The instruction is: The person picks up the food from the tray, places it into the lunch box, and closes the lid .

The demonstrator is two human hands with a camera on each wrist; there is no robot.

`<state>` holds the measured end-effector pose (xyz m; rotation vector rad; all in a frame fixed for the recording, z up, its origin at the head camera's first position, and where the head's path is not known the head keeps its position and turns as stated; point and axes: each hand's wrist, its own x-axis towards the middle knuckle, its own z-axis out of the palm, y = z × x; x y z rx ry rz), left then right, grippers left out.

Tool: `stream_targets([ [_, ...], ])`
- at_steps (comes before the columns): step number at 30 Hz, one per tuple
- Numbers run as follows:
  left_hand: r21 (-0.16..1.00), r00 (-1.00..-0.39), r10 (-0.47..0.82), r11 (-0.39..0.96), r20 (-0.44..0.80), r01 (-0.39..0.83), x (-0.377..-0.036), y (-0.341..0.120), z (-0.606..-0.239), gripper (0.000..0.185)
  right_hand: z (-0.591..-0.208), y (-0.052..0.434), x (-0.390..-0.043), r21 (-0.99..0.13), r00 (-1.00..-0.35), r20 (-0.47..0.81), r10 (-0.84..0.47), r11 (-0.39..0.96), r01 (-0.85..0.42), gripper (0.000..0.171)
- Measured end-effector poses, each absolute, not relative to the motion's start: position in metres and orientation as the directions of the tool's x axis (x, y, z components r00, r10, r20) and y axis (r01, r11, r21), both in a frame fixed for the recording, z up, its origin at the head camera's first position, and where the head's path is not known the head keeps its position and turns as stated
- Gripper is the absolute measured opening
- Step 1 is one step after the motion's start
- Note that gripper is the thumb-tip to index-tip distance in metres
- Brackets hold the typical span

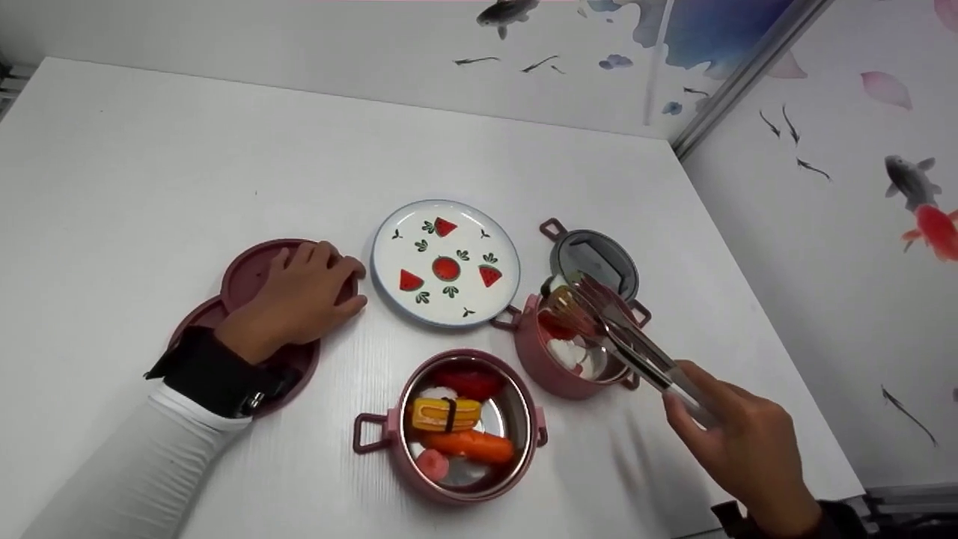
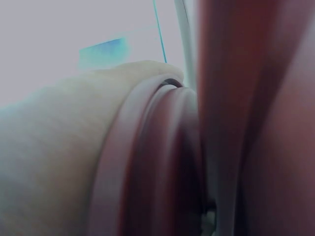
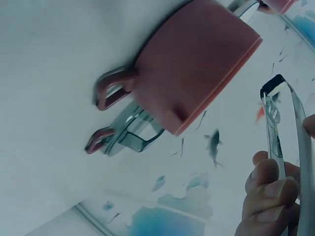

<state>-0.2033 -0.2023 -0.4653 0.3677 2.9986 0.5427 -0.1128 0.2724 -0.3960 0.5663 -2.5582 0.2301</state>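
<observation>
Two pink pots stand uncovered and still full; the right hand grips metal tongs reaching into the far pot, the left hand lies relaxed on the lids, and the watermelon plate holds no food yet.

Looks like a staged recording booth, not a real kitchen: bare white rectangular table boxed in by white wall panels printed with koi fish and blue ink washes, metal frame post in the corner, toy plastic food in pink steel-lined pots.
</observation>
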Motion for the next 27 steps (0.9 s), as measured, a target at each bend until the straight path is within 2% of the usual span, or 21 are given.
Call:
stream_targets([
  [17,0.339,-0.97,0.239,0.918,-0.051,0.208,-0.206,-0.201,-0.463,0.041,-0.408,0.278,-0.104,-0.122,-0.858,0.458,-0.235,0.939,-0.322,0.039],
  [27,0.333,-0.971,0.239,0.918,-0.031,0.216,-0.206,-0.202,-0.466,0.041,-0.411,0.277,-0.112,-0.109,-0.821,0.505,-0.266,0.924,-0.367,0.045],
])
